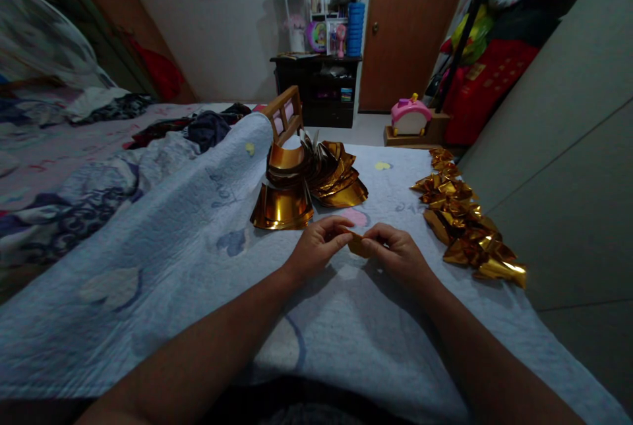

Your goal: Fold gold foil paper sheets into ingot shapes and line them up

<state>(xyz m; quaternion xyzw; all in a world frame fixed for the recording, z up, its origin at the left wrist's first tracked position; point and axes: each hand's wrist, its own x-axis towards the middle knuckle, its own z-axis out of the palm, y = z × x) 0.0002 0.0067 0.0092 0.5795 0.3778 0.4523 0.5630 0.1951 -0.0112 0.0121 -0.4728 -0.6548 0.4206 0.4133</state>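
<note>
Foil paper [358, 246] in one small gold piece sits pinched between the left hand [321, 247] and the right hand [395, 250], each grip grasping one end of it with thumb and fingers over a pale blue quilt [336, 326]. Beyond the left hand, curled gold sheets [284, 204] stand close by, a fanned bundle of creased sheets [341, 181] beside them; to the right, a row of gold foil shapes [477, 240] runs along the quilt's side edge, near a pale cabinet [558, 214]. The likeliest trouble lies at the thumbs: if the two hands pull unevenly, the thin piece could tear or a crease could wander off line, and a loosened thumb could let it spring open. The soft quilt probably gives little firm backing for pressing, and dim light may hide a crooked edge. A forward nudge from the left hand might send the curled sheets sliding, while a sideways sweep of the right arm [459, 319], or a tug on the quilt, could scatter the row and tip its outermost shapes over the edge.
</note>
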